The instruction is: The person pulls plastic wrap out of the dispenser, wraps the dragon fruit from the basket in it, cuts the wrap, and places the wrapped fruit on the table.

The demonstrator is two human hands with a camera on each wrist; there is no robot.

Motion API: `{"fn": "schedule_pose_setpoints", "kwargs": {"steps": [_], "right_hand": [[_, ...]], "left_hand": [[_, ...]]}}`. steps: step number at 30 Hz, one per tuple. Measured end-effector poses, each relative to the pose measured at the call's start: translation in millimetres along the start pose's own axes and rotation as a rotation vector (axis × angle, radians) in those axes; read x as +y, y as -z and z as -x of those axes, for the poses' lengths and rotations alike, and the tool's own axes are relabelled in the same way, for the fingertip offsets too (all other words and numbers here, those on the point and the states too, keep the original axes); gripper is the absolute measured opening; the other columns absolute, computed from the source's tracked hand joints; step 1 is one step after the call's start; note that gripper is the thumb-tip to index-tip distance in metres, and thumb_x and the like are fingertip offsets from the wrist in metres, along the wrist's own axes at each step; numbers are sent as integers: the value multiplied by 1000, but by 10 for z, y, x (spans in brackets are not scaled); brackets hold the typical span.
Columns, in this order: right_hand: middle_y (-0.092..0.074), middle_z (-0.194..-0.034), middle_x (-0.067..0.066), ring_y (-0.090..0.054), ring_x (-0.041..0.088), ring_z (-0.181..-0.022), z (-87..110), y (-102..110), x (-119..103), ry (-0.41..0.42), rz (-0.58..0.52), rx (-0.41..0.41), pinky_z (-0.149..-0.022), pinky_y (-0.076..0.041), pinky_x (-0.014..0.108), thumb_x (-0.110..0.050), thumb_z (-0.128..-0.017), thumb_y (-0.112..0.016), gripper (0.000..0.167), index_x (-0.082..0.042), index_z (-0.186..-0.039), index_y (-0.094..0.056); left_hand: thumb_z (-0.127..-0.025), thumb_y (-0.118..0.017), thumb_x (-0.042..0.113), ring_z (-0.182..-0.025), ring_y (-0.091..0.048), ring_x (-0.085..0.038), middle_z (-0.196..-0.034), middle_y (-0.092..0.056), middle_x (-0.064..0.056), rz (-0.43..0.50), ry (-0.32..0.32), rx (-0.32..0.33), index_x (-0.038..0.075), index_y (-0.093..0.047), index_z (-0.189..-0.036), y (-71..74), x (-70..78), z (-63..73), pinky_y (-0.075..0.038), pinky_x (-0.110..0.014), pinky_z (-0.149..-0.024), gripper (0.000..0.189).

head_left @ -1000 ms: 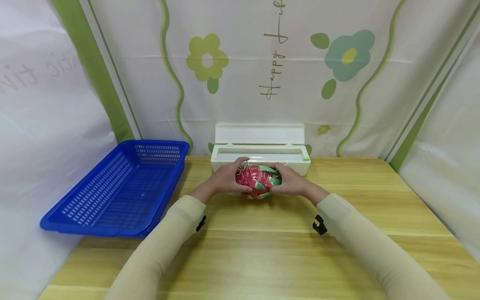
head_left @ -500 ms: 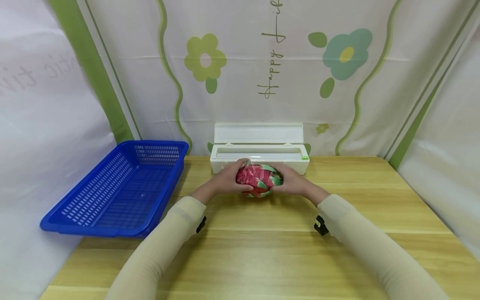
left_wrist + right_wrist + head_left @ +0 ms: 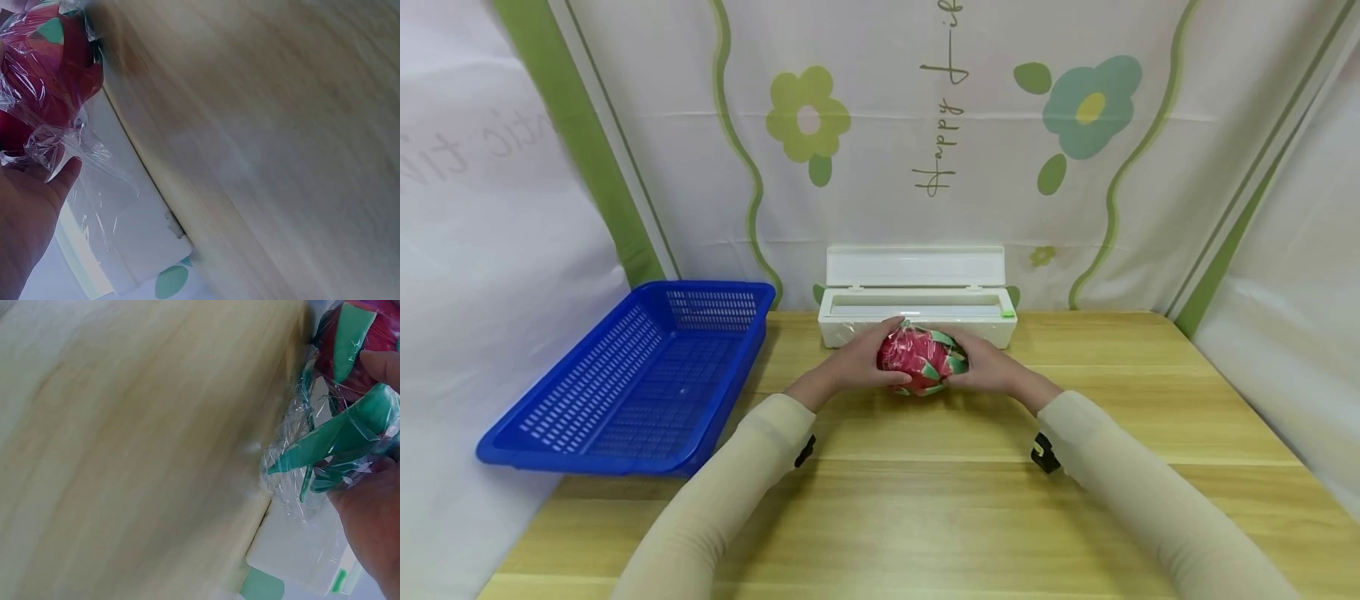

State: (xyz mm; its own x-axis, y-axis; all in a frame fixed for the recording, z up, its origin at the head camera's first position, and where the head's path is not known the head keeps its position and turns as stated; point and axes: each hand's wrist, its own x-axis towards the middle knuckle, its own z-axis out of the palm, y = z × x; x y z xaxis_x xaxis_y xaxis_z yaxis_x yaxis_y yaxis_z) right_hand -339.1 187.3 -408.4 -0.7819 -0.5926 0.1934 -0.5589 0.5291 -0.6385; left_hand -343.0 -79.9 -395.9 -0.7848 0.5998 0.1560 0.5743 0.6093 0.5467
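Observation:
A red dragon fruit with green scales (image 3: 917, 360), wrapped in clear cling film, is between my two hands in front of the white film box. My left hand (image 3: 867, 358) grips its left side, thumb toward me and fingers behind. On the right side my right hand (image 3: 988, 362) holds it the same way. Loose, crumpled cling film (image 3: 81, 144) hangs by my left fingers in the left wrist view. In the right wrist view, film also covers the long green scales (image 3: 350, 434) beside my right hand. The fruit's far side is hidden.
The white cling film box (image 3: 917, 308) stands with its lid up against the patterned curtain (image 3: 880, 183), a film roll inside. At the left is a blue perforated basket (image 3: 587, 461). All of this is on a wooden table (image 3: 925, 517).
Both hands have shifted slightly to the right with the dragon fruit, which appears turned a little. The film box and basket stay in place.

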Motion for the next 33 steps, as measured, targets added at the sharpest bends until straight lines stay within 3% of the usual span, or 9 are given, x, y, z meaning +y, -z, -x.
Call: {"fn": "schedule_pose_setpoints", "kwargs": {"steps": [13, 16, 25, 33], "right_hand": [[-43, -145, 8, -43, 29, -128, 32, 40, -57, -36, 28, -37, -103, -37, 51, -16, -75, -85, 92, -18, -151, -34], [-42, -146, 8, -42, 29, -130, 35, 41, -47, -44, 47, -38, -104, -36, 51, -18, -74, -86, 93, -19, -151, -34], [-41, -146, 16, -40, 34, -132, 84, 40, -122, -36, 108, -54, -107, -32, 52, -21, -73, -86, 93, -3, -148, -34], [-45, -143, 13, -42, 31, -131, 120, 20, -176, -19, 142, -65, -107, -34, 49, -21, -73, -87, 94, -4, -148, -34]], "left_hand": [[-78, -76, 53, -134, -38, -27, -152, -33, -9, 15, 20, -21, 20, -20, -155, 12, -10, 48, -38, -47, -104, 101], [-78, -77, 52, -133, -40, -26, -151, -35, -9, 30, 6, -25, 18, -23, -155, 12, -15, 53, -39, -46, -103, 100], [-77, -78, 50, -127, -45, -21, -144, -43, -4, 61, -57, -42, 19, -27, -152, -6, -43, 76, -44, -40, -99, 96], [-76, -79, 52, -128, -44, -17, -144, -42, -2, 34, -95, -38, 16, -29, -151, -15, -48, 110, -42, -38, -101, 97]]}}
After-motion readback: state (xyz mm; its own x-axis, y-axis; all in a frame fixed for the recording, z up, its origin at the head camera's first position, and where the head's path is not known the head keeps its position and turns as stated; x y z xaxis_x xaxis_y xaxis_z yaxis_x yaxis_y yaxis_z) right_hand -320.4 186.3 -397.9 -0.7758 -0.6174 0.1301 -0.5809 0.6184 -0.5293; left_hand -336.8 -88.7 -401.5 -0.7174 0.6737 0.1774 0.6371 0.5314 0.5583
